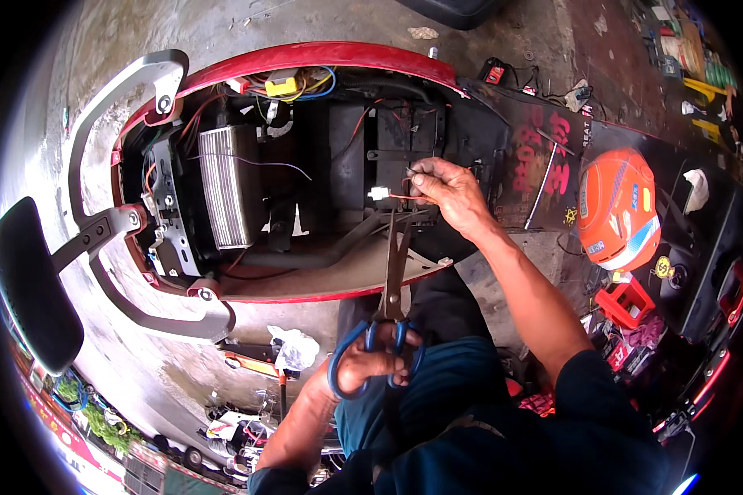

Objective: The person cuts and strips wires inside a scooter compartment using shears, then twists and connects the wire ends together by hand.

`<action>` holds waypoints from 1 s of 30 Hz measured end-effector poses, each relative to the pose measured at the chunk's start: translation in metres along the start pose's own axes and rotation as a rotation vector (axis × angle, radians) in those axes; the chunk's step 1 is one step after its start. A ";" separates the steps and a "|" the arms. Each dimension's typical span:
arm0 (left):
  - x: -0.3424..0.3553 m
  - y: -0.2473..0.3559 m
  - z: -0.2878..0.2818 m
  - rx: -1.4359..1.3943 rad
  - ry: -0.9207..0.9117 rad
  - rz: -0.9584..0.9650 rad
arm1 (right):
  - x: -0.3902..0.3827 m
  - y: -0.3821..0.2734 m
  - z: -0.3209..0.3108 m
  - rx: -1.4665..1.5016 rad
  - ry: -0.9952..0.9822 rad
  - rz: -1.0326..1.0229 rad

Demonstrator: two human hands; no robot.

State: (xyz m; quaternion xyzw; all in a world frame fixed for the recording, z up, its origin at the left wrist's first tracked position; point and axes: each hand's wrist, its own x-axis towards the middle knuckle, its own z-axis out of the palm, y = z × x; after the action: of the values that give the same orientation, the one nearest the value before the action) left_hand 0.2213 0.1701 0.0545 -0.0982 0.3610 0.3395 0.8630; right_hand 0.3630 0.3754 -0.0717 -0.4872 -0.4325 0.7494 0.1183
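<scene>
We hold blue-handled scissors [394, 290] in our left hand [363, 367]. Our left fingers are curled around the handle loops, and the two blades stand a little bit apart. The tips point up, just below our right hand [456, 195].

Our right thumb and finger are pinched close together on a thin orange wire [408, 197]. A small white plug [379, 194] sits at the wire's left end, over the open middle of a red shell [322, 56]. The scissor tips are near the wire, but we cannot tell if they touch it.

Inside the shell, on the left, we see a silver box [229, 188] with ridges. A purple wire [256, 162] runs across it. A yellow plug [281, 86] sits near the top edge.

To our right, a T-shaped metal tool [541, 186] lies on a dark panel [510, 198], next to an orange helmet [615, 210].
</scene>
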 end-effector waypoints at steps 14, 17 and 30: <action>0.035 0.065 0.021 1.678 0.747 -0.018 | -0.007 0.009 -0.001 -0.012 0.116 -0.056; 0.041 0.066 0.021 1.752 0.752 -0.030 | -0.007 0.012 -0.004 0.015 0.135 -0.051; 0.068 0.062 0.017 1.755 0.770 -0.029 | -0.015 0.012 -0.009 0.094 0.031 -0.074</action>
State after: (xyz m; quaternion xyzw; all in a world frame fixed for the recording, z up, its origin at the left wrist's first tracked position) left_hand 0.2250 0.2585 0.0248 0.4739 0.7444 -0.1182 0.4552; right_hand 0.3809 0.3644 -0.0725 -0.4762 -0.4127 0.7564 0.1754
